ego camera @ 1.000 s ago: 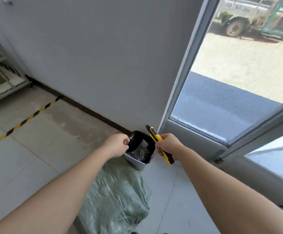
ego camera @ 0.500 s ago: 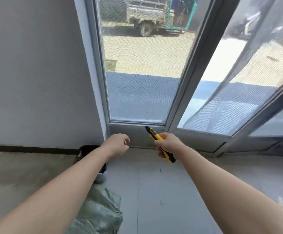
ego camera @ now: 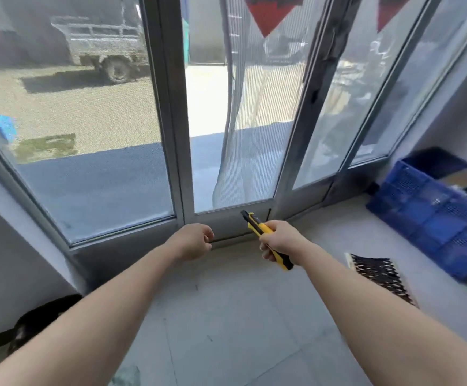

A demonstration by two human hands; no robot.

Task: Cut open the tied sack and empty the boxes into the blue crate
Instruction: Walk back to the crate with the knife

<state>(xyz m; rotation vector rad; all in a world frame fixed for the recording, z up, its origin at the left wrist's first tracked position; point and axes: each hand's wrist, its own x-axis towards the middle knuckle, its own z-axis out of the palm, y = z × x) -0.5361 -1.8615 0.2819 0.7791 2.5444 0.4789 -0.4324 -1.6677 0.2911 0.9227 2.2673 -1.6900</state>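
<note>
Since a moment before: both hands had come away from the dark bin by the wall, and the view had swung right across the glass doors until the blue crate came in.
Left hand: held out in front of the door frame, fingers curled loosely inward into a half fist, gripping nothing.
Right hand: wrapped tight round the yellow and black utility knife, its tip pointing up and away toward the doors.
Blue crate: on the floor at the right, against the wall, well apart from both hands; something brown and flat lay inside, too blurred to name.
Sack: only a green scrap showed at the bottom edge, between the forearms.
Dark bin: low at the left by the wall, half hidden behind the left forearm.
Patterned mat: black with pale dots, flat on the floor just beside the crate.
Floor: grey tile.
</note>
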